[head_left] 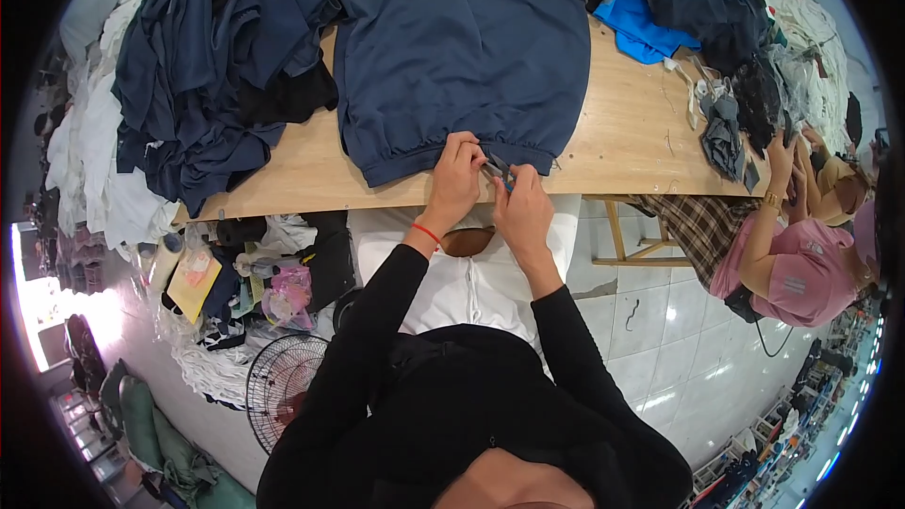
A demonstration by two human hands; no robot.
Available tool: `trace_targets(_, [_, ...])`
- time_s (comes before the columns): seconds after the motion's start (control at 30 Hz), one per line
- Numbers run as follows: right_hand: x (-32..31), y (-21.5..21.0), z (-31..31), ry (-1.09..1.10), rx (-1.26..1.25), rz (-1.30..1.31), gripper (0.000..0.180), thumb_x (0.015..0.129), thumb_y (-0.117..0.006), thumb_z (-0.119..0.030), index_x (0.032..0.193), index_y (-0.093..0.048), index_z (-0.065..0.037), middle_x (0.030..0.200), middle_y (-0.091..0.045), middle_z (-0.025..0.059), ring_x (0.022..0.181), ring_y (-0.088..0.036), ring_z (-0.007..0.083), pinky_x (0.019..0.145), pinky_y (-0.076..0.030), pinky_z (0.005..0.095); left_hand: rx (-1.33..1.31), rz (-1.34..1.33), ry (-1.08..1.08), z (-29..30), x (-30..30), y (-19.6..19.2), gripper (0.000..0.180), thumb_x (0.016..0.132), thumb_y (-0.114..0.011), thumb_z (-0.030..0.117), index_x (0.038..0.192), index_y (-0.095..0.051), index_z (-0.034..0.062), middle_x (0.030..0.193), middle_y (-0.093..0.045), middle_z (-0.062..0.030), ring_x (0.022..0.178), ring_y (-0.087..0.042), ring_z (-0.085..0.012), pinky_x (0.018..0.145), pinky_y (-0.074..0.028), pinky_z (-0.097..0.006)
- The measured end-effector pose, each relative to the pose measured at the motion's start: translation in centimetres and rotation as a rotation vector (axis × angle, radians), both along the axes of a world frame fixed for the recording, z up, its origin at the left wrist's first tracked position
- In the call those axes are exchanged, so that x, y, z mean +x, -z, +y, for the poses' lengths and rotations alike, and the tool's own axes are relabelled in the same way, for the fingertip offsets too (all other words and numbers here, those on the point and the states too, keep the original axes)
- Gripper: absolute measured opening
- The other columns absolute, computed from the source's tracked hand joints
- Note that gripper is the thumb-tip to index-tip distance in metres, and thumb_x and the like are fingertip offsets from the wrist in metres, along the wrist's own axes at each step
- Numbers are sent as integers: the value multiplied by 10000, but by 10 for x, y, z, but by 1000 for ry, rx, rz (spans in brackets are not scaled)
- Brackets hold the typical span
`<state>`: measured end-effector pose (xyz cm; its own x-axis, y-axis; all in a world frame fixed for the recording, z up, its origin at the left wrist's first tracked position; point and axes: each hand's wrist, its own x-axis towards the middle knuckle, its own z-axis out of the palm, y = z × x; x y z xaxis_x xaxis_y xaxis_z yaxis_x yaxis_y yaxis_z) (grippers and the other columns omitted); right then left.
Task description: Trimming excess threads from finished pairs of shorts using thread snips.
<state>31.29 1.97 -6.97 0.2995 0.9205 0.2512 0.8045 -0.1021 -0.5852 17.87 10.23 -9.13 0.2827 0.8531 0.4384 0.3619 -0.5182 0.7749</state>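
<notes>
Shorts [462, 57] are lying flat on the wooden table [627, 137], dark blue, legs pointing away and the gathered waistband [401, 168] facing me at the near edge. I am judging this layout to be for reach: the waistband is sitting right where both hands are working. My left hand [459, 174] is pinching the waistband near its middle, thumb and fingers closed together on the cloth, apparently steadying it. My right hand [524, 212] is gripping small snips [497, 164] with some blue on them, just beside the left; the tips are pointing away from me, over the waistband, presumably for close control. Whether they are touching cloth or thread, I cannot tell. Dark clothes [203, 66] are lying heaped on the left, and a bright blue cloth [641, 26] is resting beyond the right edge, both probably being kept aside so the shorts are lying spread between them.
</notes>
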Motion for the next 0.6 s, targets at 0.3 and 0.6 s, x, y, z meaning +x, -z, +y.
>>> trace_targets(0.3, [-3, 5, 6, 6, 68, -13, 265, 1007, -756, -205, 1155, -621, -31, 1017, -736, 157, 831, -745, 368, 667, -573, 447, 19, 34, -6, 0, 2, 0, 87, 934, -636, -101, 973, -585, -44, 1207, -570, -185, 997, -635, -381, 866, -542, -437])
trace_targets(0.6, [31, -4, -5, 365, 239, 203, 380, 946, -846, -232, 1187, -673, 4, 954, -701, 131, 807, -656, 263, 757, -544, 386, -24, -116, -101, 1, -2, 4, 19, 1055, -573, -19, 1037, -573, -14, 1236, -553, -168, 905, -656, -279, 799, -574, -362])
